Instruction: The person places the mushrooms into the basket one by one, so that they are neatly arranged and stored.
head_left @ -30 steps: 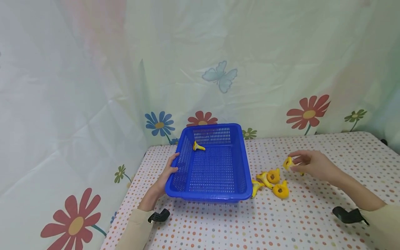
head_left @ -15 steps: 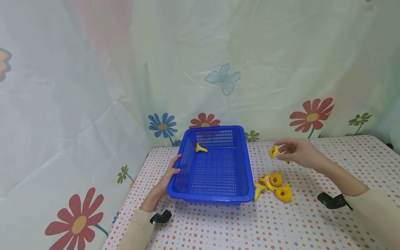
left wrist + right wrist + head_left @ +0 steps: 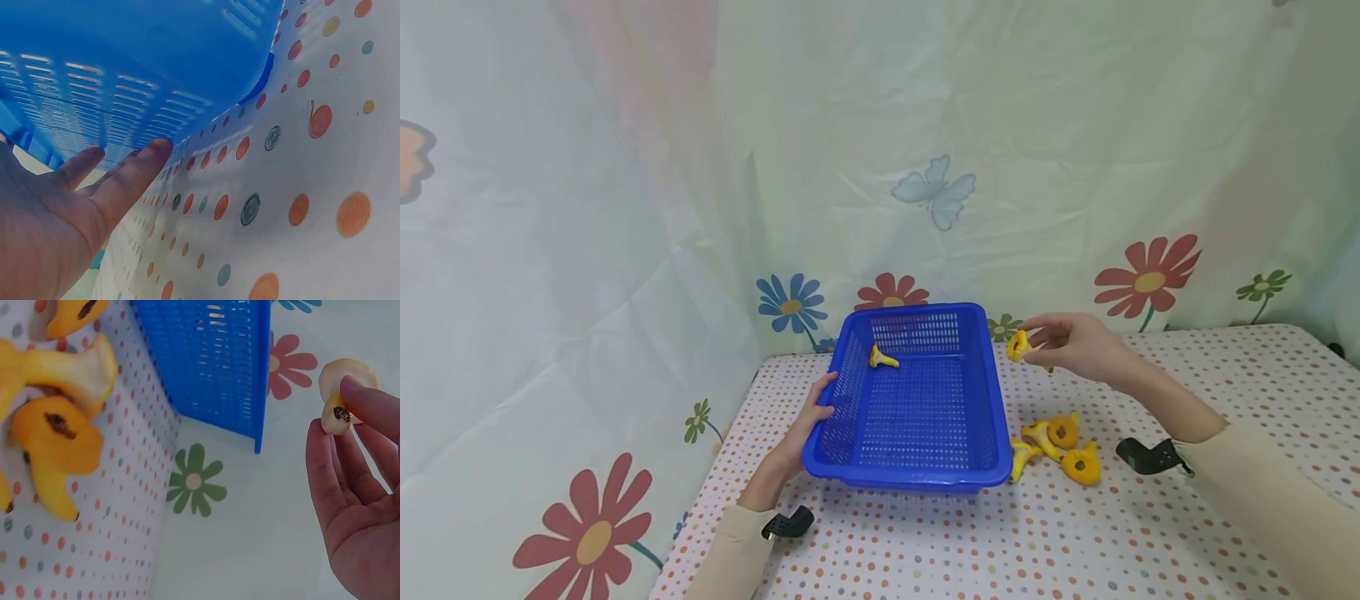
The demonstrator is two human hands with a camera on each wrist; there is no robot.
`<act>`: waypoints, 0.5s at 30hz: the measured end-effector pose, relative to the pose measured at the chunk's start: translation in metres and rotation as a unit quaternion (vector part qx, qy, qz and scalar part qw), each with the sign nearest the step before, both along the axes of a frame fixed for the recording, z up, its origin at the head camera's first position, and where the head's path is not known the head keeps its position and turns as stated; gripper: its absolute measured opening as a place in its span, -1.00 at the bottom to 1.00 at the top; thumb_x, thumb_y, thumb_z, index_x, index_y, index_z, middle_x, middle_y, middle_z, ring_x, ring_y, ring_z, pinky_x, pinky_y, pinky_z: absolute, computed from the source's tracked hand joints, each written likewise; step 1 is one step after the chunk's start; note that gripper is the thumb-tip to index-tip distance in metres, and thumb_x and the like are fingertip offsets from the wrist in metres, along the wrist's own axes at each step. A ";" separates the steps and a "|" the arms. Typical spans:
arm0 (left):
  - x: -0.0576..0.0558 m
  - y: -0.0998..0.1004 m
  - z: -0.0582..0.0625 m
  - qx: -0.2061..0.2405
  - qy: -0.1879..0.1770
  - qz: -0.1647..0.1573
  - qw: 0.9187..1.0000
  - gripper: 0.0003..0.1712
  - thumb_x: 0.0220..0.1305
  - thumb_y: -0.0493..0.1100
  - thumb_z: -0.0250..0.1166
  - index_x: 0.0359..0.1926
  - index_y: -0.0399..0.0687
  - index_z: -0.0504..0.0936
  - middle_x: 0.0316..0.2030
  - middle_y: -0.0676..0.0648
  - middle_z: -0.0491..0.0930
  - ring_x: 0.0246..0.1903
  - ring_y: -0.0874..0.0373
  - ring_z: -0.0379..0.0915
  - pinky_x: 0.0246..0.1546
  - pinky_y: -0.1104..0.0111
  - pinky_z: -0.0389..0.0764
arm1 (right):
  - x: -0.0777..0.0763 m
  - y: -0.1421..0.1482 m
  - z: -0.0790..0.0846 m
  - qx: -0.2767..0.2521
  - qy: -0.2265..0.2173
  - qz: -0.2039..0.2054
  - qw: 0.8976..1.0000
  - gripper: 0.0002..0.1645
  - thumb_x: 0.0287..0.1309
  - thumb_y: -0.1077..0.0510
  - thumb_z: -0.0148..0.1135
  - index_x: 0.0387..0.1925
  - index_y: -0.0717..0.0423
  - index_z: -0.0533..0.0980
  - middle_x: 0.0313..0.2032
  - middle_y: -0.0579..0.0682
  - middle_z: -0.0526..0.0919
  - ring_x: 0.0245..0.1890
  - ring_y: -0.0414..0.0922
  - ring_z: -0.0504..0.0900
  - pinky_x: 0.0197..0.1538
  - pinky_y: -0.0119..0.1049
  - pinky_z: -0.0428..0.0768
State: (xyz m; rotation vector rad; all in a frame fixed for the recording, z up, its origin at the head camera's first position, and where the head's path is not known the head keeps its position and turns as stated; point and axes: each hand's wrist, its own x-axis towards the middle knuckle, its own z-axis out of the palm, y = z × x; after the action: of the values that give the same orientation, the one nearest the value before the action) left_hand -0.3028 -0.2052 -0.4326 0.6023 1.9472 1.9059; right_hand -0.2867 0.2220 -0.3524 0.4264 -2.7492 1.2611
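A blue plastic basket (image 3: 917, 479) with slotted walls stands on the table. My left hand (image 3: 801, 429) holds its left side, thumb at the rim; in the left wrist view, extended fingers (image 3: 134, 181) lie along the outer wall. My right hand (image 3: 1078, 346) is raised beyond the basket's right rim and pinches a yellow trumpet-shaped mushroom (image 3: 1018, 346) between thumb and fingers. From the right wrist view, the dark end of this mushroom's stem (image 3: 337, 419) shows. Another yellow mushroom (image 3: 882, 358) lies inside the basket at its far left corner.
Several yellow mushrooms (image 3: 1081, 465) lie in a cluster on the table, close to the basket's right side. A dotted cloth (image 3: 910, 550) covers the table. Flower-printed curtains (image 3: 1045, 167) hang behind and on the left.
My right hand has carried its mushroom left and upward, from above the table at right toward the basket's right rim. The left hand keeps its place on the basket.
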 end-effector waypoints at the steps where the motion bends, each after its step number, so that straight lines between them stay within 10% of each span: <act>1: 0.000 0.000 0.000 0.000 -0.001 0.000 1.000 -0.35 0.29 -0.23 -0.27 0.33 0.28 -0.24 0.29 -0.10 -0.29 0.19 -0.23 -0.12 -0.02 0.00 0.22 | -0.002 -0.003 0.001 -0.001 0.001 0.004 1.000 -0.40 -0.08 -0.04 0.28 0.03 0.07 0.40 -0.26 0.07 0.58 -0.32 -0.05 0.55 -0.34 -0.23 0.52; 15: -0.001 0.000 -0.003 -0.015 0.000 0.004 1.000 -0.36 0.29 -0.21 -0.26 0.33 0.31 -0.22 0.29 -0.07 -0.31 0.19 -0.20 -0.13 -0.03 0.00 0.20 | -0.038 -0.053 0.026 -0.032 -0.003 0.081 0.996 -0.44 -0.09 0.05 0.30 0.03 0.06 0.44 -0.26 0.03 0.59 -0.30 -0.10 0.56 -0.31 -0.20 0.52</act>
State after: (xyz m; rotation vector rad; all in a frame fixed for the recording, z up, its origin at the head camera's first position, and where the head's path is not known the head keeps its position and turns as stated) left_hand -0.3037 -0.2051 -0.4357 0.5872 1.9769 1.8782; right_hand -0.3249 0.1693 -0.3261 0.6535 -2.7171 1.3821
